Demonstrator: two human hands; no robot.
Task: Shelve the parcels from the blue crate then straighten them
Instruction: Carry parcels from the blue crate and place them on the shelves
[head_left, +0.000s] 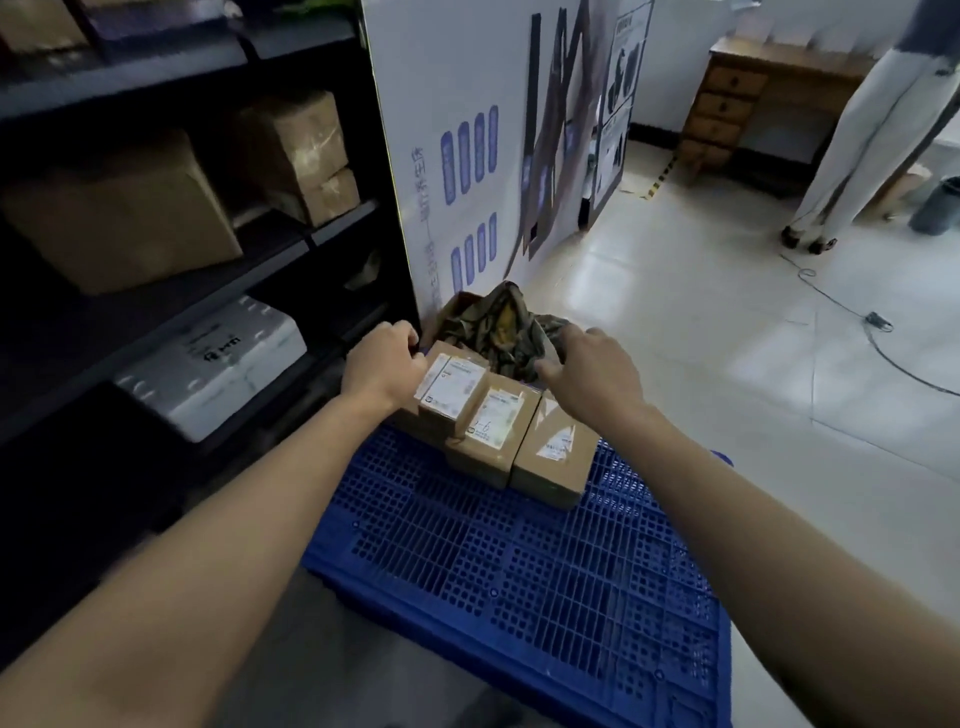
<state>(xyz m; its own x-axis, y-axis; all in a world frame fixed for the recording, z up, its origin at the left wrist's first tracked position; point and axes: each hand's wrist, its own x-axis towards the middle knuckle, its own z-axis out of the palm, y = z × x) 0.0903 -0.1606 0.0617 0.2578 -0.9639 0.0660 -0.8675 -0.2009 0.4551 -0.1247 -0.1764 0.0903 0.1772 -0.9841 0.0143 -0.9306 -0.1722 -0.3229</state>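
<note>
On the dark shelving (332, 231) at frame left sit brown cartons (124, 218) and a white foam box (213, 369). At centre, the left hand (384, 364) curls its fingers round the far corner of the leftmost parcel (452, 387) (three stand side by side at the far end of the blue crate (519, 571)). Further right, the right hand (597, 376) hovers with fingers spread, holding nothing.

Two bare arms are all that shows of the person: the left hand (382, 364) and right hand (597, 371) are uncovered, and the left forearm (234, 519) and right forearm (753, 509) run bare, slim and smooth, to the near edge
</note>
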